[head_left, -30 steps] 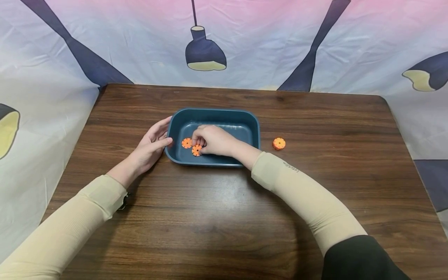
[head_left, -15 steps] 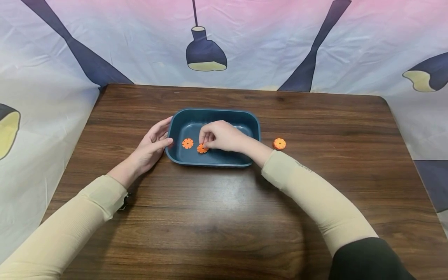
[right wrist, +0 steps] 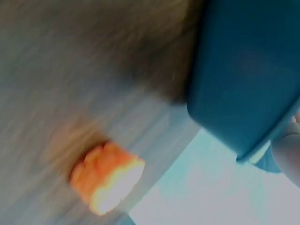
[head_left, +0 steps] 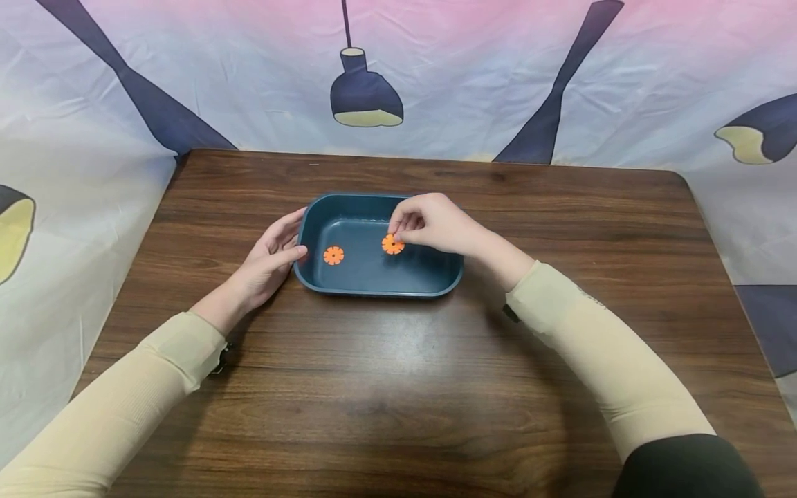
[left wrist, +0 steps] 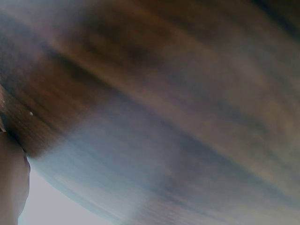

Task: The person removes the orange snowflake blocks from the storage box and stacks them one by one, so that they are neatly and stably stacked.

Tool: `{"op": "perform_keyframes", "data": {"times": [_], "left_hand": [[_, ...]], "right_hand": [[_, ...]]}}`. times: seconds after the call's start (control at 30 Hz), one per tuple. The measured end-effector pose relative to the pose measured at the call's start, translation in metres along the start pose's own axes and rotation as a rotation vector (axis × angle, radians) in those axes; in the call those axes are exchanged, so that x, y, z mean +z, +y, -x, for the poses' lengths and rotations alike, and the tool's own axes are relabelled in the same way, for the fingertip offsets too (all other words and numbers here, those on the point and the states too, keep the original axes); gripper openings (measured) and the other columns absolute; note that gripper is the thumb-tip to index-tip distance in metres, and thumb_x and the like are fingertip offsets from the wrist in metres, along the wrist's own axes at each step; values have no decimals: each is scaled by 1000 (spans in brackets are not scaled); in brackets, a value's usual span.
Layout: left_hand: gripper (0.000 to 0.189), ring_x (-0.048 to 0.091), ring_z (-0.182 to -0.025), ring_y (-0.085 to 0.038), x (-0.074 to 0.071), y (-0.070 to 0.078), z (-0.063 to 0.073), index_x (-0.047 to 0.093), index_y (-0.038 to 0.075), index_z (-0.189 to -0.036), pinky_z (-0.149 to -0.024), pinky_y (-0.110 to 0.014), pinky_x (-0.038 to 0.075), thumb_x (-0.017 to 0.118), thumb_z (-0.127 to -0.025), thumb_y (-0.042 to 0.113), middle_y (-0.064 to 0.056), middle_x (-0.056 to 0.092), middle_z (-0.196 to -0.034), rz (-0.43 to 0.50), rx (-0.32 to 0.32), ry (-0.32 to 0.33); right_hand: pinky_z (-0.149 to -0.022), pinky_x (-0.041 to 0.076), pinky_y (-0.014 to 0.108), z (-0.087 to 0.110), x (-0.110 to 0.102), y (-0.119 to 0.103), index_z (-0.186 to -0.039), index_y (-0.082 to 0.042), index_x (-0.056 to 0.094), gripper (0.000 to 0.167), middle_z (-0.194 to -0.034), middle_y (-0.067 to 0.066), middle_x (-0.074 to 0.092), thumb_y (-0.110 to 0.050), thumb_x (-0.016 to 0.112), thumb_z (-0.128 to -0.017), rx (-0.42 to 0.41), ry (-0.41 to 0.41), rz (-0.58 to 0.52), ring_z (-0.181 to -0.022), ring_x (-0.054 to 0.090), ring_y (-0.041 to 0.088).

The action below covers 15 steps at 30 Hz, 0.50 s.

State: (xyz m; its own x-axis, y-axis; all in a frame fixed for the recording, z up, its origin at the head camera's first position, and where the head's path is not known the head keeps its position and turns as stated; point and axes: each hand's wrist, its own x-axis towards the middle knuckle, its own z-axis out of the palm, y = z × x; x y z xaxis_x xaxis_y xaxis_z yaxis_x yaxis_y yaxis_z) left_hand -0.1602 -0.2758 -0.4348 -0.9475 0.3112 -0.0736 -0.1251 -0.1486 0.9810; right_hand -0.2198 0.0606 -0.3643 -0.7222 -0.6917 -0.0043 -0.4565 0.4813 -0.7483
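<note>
In the head view my right hand [head_left: 438,221] pinches a notched orange interlocking disc [head_left: 393,244] between thumb and fingers, over the right half of a blue rectangular tray [head_left: 373,292]. A second flat orange interlocking disc [head_left: 333,255] lies on the tray's floor toward the left. My left hand [head_left: 268,259] holds the tray's left end, thumb at the rim and fingers along the outer wall. The right wrist view shows a short stack of orange discs [right wrist: 108,178] on the table beside the tray; my right forearm hides it in the head view.
The tray stands on a dark wood-grain table [head_left: 373,387], toward its back edge. Behind the table hangs a cloth backdrop [head_left: 448,83] with printed lamps. The left wrist view holds mostly blurred tabletop [left wrist: 164,117].
My right hand has moved right and up from the tray's left part, carrying one orange disc away from the other. The left hand and tray stay in place.
</note>
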Motion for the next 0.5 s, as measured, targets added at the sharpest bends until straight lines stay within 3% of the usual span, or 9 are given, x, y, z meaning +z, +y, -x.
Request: {"op": "perform_keyframes", "data": {"times": [0.5], "left_hand": [[58,53,-133,-3,1,1,1,42,19,-161,-98,-15,51,52,-108,-3,11,54,-148,-2,-4,5]], "right_hand": [[-79,56,23,44,-40,16,-104,-8,79,8,-96,8,77,-4,75,-97,89,146,-61,-85,70,16]]}}
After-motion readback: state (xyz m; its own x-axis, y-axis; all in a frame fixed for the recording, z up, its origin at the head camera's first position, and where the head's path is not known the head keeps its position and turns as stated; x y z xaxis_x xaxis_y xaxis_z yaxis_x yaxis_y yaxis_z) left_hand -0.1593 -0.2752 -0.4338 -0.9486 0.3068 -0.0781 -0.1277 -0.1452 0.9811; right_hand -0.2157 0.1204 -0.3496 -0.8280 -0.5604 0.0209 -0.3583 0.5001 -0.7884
